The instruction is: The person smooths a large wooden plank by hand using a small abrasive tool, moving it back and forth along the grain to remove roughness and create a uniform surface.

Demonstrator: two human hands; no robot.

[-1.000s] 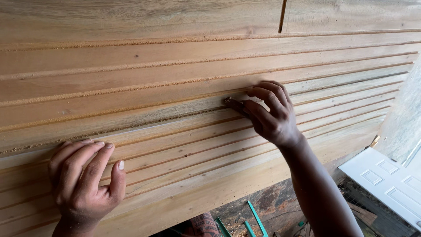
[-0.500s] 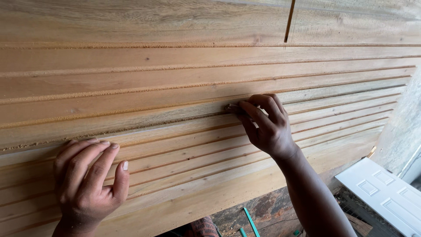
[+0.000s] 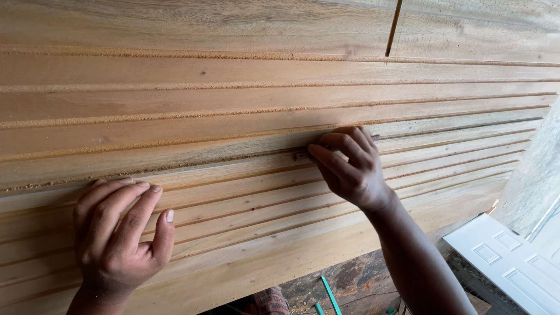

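A stack of long, light wooden moulded boards (image 3: 245, 105) fills most of the view, its stepped edges running left to right with sawdust in the grooves. My right hand (image 3: 350, 169) pinches a small folded piece, likely sandpaper (image 3: 300, 155), against a groove near the middle of the stack. My left hand (image 3: 119, 233) rests flat on the lower boards at the left, fingers slightly spread, holding nothing.
A white panelled door (image 3: 513, 262) lies at the lower right. Below the boards I see dark ground with sawdust and thin green rods (image 3: 329, 294). A pale wall (image 3: 539, 169) stands at the right edge.
My right hand has slid a little leftward and down along the groove. My left hand stays pressed on the lower boards. The view has shifted slightly.
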